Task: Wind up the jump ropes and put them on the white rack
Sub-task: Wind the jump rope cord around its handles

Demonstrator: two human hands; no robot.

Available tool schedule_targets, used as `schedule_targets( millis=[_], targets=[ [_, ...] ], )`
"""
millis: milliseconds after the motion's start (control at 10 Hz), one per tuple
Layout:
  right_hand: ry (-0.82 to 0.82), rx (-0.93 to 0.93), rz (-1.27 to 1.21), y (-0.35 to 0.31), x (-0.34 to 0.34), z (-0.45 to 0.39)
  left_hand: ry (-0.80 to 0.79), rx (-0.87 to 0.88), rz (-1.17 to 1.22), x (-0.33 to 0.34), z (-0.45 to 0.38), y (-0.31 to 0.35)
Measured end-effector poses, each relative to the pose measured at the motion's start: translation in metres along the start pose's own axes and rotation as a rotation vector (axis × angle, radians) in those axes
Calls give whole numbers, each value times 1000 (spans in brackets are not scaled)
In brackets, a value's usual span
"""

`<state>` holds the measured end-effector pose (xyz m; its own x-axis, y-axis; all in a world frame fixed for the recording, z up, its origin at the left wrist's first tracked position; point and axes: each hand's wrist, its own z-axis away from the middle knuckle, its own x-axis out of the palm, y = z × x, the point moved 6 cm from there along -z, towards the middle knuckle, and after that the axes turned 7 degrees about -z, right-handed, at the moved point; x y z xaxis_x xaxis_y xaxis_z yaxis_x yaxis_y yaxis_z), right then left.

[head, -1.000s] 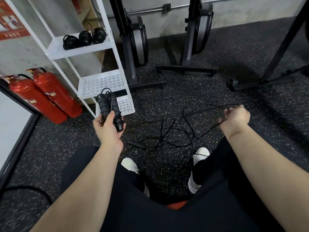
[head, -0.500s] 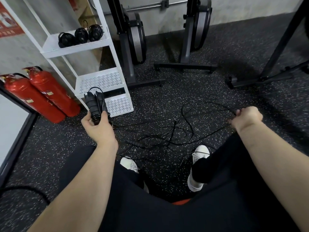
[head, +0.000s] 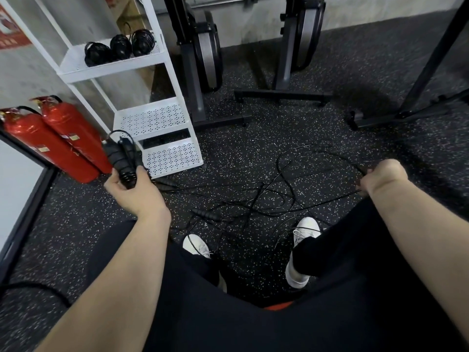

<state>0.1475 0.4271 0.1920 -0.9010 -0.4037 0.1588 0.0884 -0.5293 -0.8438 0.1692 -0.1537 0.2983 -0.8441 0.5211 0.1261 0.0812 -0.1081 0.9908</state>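
My left hand grips a pair of black jump rope handles, held upright near the foot of the white rack. My right hand pinches the thin black cord of that rope, stretched out to the right. Three wound black ropes sit on the rack's upper shelf. More loose black ropes lie tangled on the speckled floor between my hands, with spare handles near my feet.
Two red fire extinguishers stand left of the rack. Black machine stands rise behind the tangle, and another frame stands at the right. My white shoes rest at the edge of the ropes. A dark panel edge runs along the left.
My left hand has carried the handles left and slightly up toward the rack. My right hand has pulled the cord farther right, stretching it tighter.
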Motion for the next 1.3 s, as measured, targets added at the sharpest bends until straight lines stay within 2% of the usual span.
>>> schedule_targets(
  millis=[100,300,500,600,900,1100,1300],
  targets=[
    [10,-46,78,-15,10,41,-140,-47,-32,10,13,-6],
    [-145,-139,367,-20,41,89,-409,-116,-130,31,29,-10],
    [-283,-258,786,-8,60,113,-515,-223,-113,37,37,-13],
    [-331,-368,823,-10,66,124,-528,-303,-62,39,36,-11],
    [-526,-765,593,-39,77,173,-585,-472,37,44,43,-14],
    [-455,-1034,687,-59,74,198,-638,-483,26,47,49,-16],
    [-433,-1184,713,-69,73,214,-641,-532,58,47,52,-16]
  ],
)
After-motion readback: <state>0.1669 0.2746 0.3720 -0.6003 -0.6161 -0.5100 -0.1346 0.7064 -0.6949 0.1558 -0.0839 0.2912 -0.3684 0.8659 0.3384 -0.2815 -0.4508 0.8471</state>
